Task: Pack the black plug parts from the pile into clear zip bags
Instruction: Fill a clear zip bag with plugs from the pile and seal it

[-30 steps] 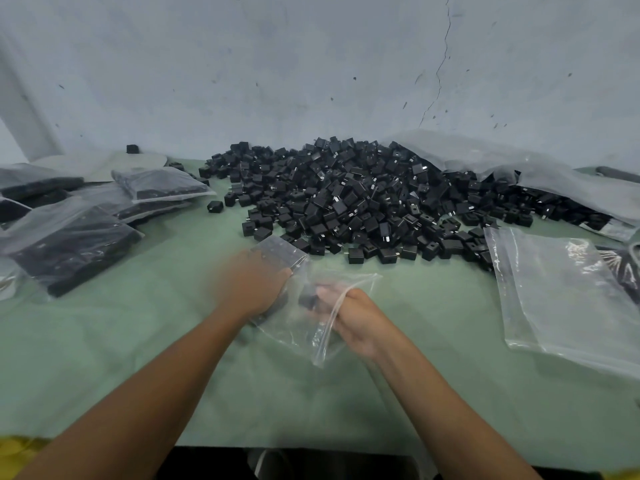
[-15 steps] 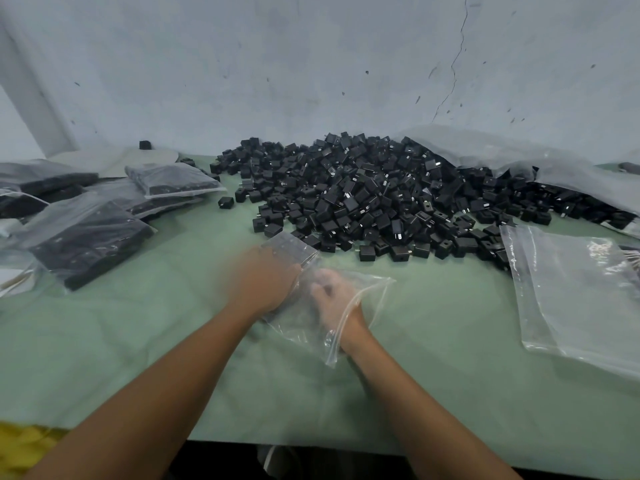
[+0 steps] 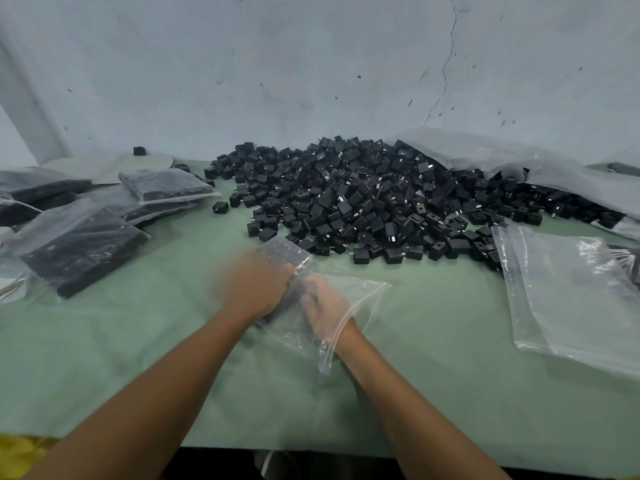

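A large pile of black plug parts (image 3: 363, 202) covers the far middle of the green table. In front of it lies a clear zip bag (image 3: 363, 299) with a row of plug parts (image 3: 284, 249) in its far corner. My left hand (image 3: 256, 289), blurred, grips the bag from outside over those parts. My right hand (image 3: 322, 303) is inside the bag up to the wrist and shows through the plastic. Its fingers curl round dark plug parts next to the left hand.
Filled zip bags (image 3: 79, 244) of black parts are stacked at the left, with more (image 3: 166, 185) behind them. Empty clear bags (image 3: 568, 292) lie at the right. A big plastic sheet (image 3: 519, 164) drapes over the pile's right side. One stray plug part (image 3: 220, 207) sits left of the pile.
My right hand went from the bag's mouth, pinching a black part, to deep inside the bag. The left hand stayed on the bag. The view shifted slightly.
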